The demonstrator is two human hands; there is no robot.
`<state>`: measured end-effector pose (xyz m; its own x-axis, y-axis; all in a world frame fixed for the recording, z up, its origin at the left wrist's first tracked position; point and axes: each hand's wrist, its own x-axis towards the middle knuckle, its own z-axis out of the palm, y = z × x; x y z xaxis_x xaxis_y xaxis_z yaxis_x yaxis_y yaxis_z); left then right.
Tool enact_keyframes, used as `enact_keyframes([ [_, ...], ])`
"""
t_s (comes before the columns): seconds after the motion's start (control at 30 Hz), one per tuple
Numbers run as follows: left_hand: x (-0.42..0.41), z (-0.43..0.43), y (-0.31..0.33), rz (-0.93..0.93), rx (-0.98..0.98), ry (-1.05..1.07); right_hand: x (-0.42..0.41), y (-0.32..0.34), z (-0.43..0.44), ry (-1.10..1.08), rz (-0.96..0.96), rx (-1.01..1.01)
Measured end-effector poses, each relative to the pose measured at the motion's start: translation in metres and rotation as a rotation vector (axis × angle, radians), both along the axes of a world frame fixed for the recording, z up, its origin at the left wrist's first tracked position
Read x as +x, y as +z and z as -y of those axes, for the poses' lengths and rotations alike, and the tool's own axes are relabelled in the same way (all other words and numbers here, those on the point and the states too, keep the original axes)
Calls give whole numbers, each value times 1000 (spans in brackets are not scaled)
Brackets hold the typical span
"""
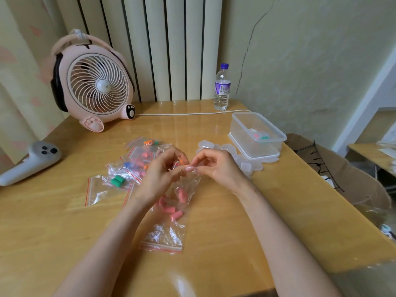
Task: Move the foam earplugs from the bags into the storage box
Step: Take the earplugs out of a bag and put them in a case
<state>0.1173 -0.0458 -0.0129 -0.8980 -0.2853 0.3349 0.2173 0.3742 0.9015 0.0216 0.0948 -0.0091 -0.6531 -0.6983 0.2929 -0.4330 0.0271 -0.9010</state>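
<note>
The left hand [162, 168] and right hand [214, 166] are each pinching one lip of the clear bag [189, 185] over the table's [235, 232] middle, apparently prying it open. Pink earplugs [176, 212] are sagging inside. The storage box [257, 133] is waiting at the far right edge.

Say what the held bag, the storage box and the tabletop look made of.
The bag: thin clear plastic film, glossy; it crinkles, glints, and shows the pink earplugs inside. The storage box: stiff clear plastic, slightly frosted; straight walls, contents visible through them. The tabletop: wood or wood-look laminate under a glossy coat; grain lines and bright reflections.
</note>
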Motion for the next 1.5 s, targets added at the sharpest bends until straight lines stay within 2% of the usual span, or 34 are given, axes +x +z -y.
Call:
enact_keyframes([
  [0.13, -1, 8, -2, 9, -251, 67, -2, 2, -4, -25, -32, 16],
  [0.23, -2, 9, -2, -53, -279, 135, 0, 3, -5, -23, -24, 21],
  [0.4, -1, 13, -2, -126, -176, 125, 0, 3, -5, -51, -27, 36],
  [0.57, 1, 11, 1, -87, 157, -10, -3, -1, -6, -75, -89, 50],
  [0.73, 2, 9, 1, -74, 227, -39, -3, 1, -8, 21, -9, 62],
  [0.9, 2, 10, -3, -28, -39, 37, 3, 6, -8, 156, 118, 40],
  [1.0, 4, 12, -1, -6, -111, 6, 2, 7, -10, 156, 166, 11],
  [1.17, 5, 14, 0, 153, -262, -18, -1, 3, -9, 79, 143, 71],
  [1.3, 3, 14, -2, 83, -36, -29, -6, 4, -12, 36, 181, 103],
  [1.4, -1, 20, -7, 51, 116, 100, -8, 6, -16, 54, 215, 193],
  [1.5, -6, 26, -12, 83, 211, 212, -9, 5, -16, 48, 241, 130],
])
